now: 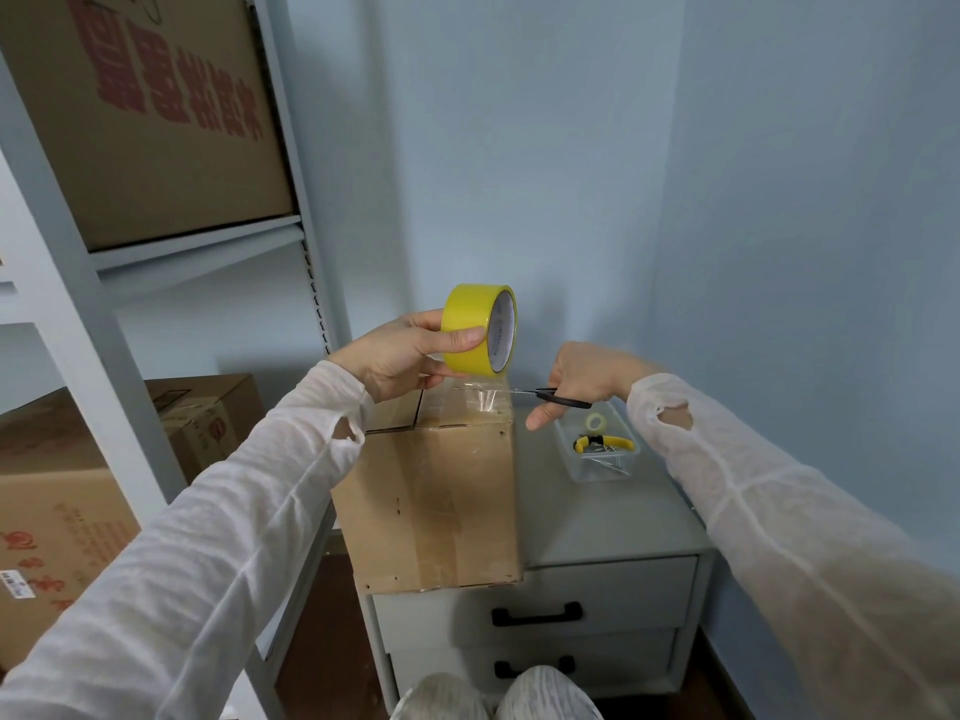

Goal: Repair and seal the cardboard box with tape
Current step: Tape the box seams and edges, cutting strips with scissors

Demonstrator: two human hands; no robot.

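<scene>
left hand grips tape roll above box on cabinet; right hand curled round scissors, blades at clear tape strip; strip thin, sticky, likely curls; keep taut; box light, stiff; steady by far edge.

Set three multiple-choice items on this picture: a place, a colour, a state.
1. Where is the tray? A on the shelf; B on the cabinet, right of the box; C on the floor.
2. What colour is the roll? A red; B blue; C yellow.
3. What state are the scissors in? A held by the right hand at the strip; B lying in the tray; C in a drawer.
Answers: 1 B, it sits on the cabinet top beside the box; 2 C, its outer band is yellow; 3 A, the right hand grips them, blades at the strip.
</scene>
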